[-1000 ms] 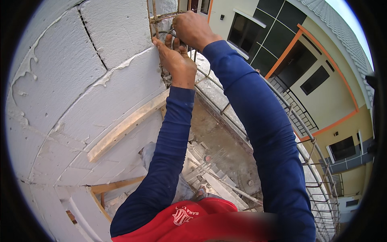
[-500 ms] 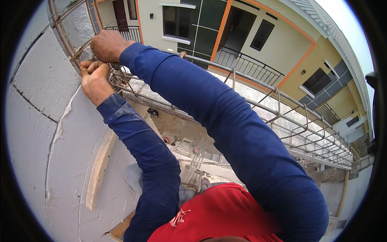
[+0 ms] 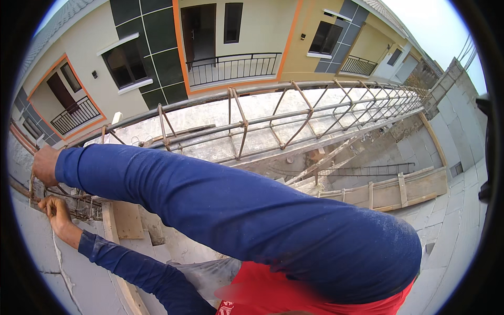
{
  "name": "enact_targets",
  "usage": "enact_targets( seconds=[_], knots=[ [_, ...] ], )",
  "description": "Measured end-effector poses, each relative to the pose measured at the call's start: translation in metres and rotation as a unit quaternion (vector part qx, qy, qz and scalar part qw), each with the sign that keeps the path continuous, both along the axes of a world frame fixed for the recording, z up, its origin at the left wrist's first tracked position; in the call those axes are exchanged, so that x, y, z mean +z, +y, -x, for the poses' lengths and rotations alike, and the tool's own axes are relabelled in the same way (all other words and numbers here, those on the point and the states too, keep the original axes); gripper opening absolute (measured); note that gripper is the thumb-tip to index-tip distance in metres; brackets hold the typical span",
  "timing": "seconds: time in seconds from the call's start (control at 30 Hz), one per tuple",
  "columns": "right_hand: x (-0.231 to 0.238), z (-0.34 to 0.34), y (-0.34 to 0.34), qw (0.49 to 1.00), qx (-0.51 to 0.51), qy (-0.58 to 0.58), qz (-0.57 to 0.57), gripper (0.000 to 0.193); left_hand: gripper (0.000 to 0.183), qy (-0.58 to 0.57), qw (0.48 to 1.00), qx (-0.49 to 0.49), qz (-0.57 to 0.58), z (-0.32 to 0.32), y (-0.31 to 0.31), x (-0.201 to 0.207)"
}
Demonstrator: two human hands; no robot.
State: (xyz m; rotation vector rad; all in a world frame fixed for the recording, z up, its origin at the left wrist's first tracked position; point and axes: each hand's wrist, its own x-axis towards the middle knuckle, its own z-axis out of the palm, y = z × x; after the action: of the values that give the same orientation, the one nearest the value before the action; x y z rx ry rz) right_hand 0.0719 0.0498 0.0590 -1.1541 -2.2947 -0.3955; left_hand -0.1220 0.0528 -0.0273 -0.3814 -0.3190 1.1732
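Observation:
Both hands are at the far left, where steel bars meet at the end of a long rebar cage (image 3: 244, 124). My right hand (image 3: 46, 165) is above, closed against brown bars (image 3: 23, 138), its fingertips mostly hidden behind it. Just below, my left hand (image 3: 56, 214) has thumb and fingers pinched together beside the lower bars, close to the top of a light grey block wall (image 3: 30, 227). Whatever lies in either grip is too small or hidden to make out. My blue right sleeve crosses over much of the cage.
The cage runs rightward along a pale concrete ledge (image 3: 202, 119). Wooden boards (image 3: 404, 190) and poles stand lower down at the right. Another block wall (image 3: 462, 136) rises at the far right. Houses with black balcony railings (image 3: 236, 68) stand opposite.
The view has swung right, so both hands now appear farther left and lower, and more of the cage shows. Both hands stay closed at the same bar junction.

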Motion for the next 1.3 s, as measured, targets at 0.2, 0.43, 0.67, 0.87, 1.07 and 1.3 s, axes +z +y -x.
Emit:
enact_targets(
  seconds=[0.2,0.43,0.67,0.87,1.07,1.3],
  knots=[
    [-0.021,0.019,0.041,0.997,-0.073,-0.011,-0.006,0.017,0.006,-0.021,0.996,0.02,-0.082,0.001,0.011,-0.014],
    [-0.023,0.014,0.054,0.996,-0.087,-0.005,-0.006,0.019,0.009,0.092,0.987,0.066,-0.118,0.01,0.031,-0.02],
    [-0.002,-0.008,-0.005,0.996,-0.008,0.084,0.033,0.017,0.014,0.186,0.952,0.197,-0.145,-0.061,-0.026,-0.004],
    [0.016,-0.021,-0.028,0.991,0.075,0.108,0.015,0.021,0.011,0.359,0.851,0.38,0.055,-0.151,-0.099,0.017],
    [0.028,-0.006,-0.04,0.989,0.097,0.109,0.01,0.025,0.011,0.471,0.788,0.393,0.044,-0.147,-0.112,0.031],
    [0.026,0.009,-0.061,0.994,0.067,0.076,0.039,0.029,0.009,0.514,0.712,0.478,0.011,-0.152,-0.091,0.013]
  ],
)
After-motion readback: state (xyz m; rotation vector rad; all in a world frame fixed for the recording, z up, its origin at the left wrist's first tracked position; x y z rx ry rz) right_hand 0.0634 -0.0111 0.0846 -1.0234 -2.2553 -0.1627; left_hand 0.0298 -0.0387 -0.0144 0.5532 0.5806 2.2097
